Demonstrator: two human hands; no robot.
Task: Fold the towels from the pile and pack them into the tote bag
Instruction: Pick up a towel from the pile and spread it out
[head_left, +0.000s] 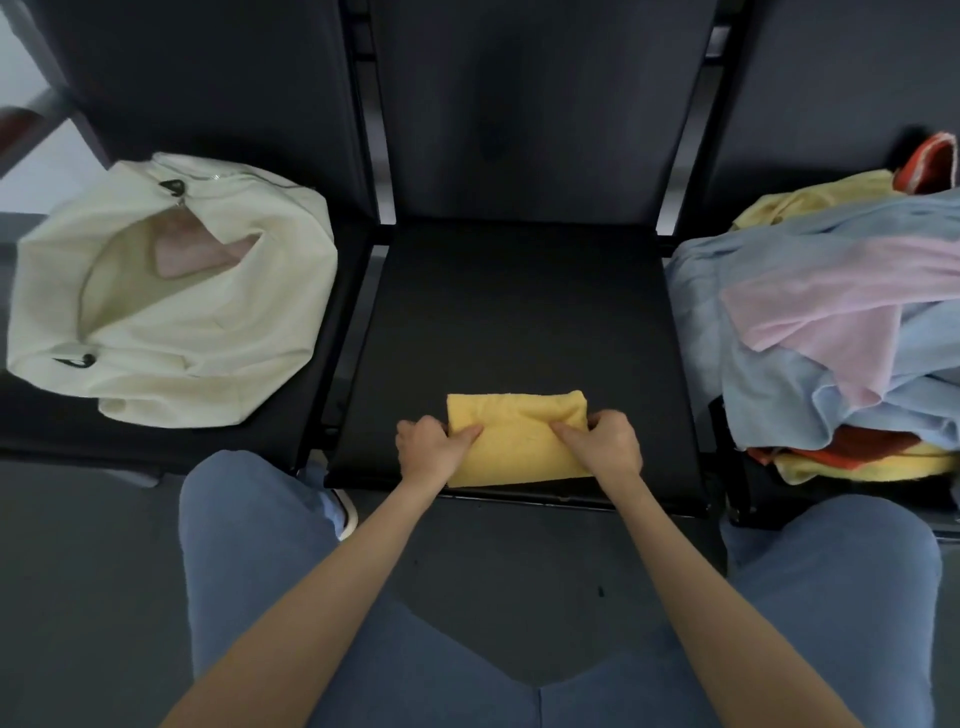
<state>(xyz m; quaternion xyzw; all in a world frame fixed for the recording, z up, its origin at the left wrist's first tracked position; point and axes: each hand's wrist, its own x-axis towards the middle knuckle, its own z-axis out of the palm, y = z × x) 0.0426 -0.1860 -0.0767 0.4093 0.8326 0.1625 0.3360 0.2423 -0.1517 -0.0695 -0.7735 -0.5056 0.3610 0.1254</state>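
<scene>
Left hand (427, 448) and right hand (602, 441) each pinch a side edge of the folded yellow towel (519, 441), thumbs on top, fingers curled beneath and hidden. The soft, rectangular towel lies at the front of the middle black seat (519, 312). Cream canvas tote (166, 291) gapes at left; a rumpled pile (831, 322), cut off, at right.

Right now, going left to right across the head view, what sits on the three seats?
Tote bag with a pink towel inside → left hand → folded yellow towel, gripped at both ends on the middle seat → right hand → towel pile.
</scene>
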